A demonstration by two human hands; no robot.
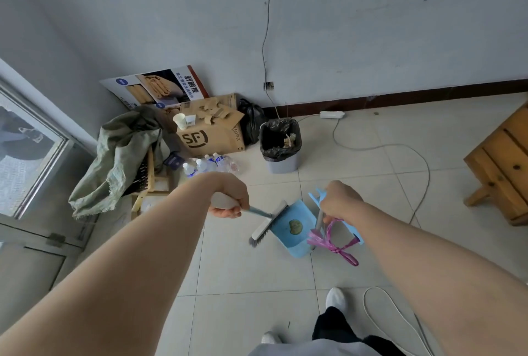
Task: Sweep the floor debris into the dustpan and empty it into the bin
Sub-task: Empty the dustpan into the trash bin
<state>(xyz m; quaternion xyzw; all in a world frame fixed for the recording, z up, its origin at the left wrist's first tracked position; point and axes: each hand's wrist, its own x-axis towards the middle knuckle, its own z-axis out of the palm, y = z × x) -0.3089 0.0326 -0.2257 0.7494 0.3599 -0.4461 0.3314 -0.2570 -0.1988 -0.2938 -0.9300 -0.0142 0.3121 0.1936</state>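
Left hand (230, 197): fingers wrapped tight round the white grip of the broom (268, 222), held out over the tiled floor (243, 270).
Right hand (340, 201): fingers closed round the grey shaft of the dustpan (281, 234), with a pink ribbon (317, 240) tied on just below.
Broom: bristle head tilted, lying against the dustpan's left edge.
Dustpan: light blue, its open pan facing up; I cannot tell whether it touches the floor.
Debris (295, 226): one greenish-yellow lump inside the pan.
Bin (283, 162): grey with a black liner and scraps inside, standing beyond the dustpan near the wall, apart from it.
Left of bin: black bag (251, 121), SF cardboard box (208, 135), plastic bottles (213, 162).
Right edge: wooden cabinet (503, 164).
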